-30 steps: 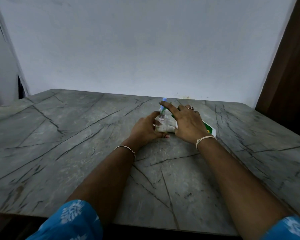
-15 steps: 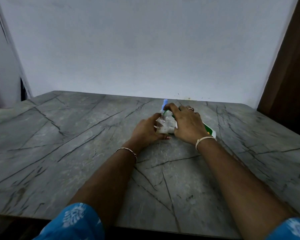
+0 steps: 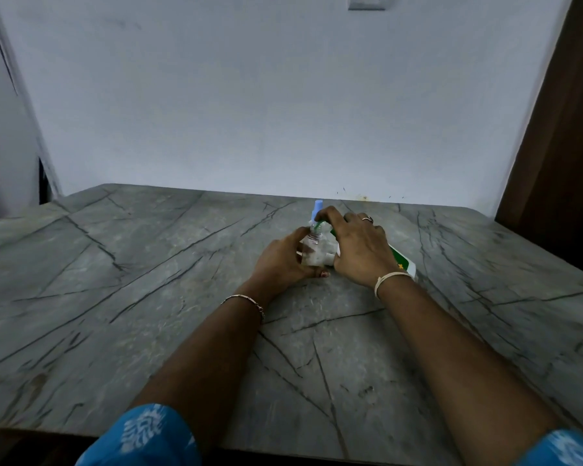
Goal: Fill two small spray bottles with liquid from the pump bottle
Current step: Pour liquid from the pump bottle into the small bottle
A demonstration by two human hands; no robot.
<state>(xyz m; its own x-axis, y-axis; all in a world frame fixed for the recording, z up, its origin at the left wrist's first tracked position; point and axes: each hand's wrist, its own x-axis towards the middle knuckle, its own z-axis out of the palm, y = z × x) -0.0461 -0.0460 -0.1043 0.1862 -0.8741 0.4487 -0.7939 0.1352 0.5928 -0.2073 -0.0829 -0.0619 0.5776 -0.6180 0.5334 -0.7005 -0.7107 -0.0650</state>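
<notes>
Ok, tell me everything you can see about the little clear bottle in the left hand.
The small clear bottle looks like see-through plastic, with a narrow neck. It stands roughly upright on the grey table, the left hand curled round its left side. The green spout of the pump bottle, held by the right hand, sits at its neck. Fill level cannot be told.
</notes>
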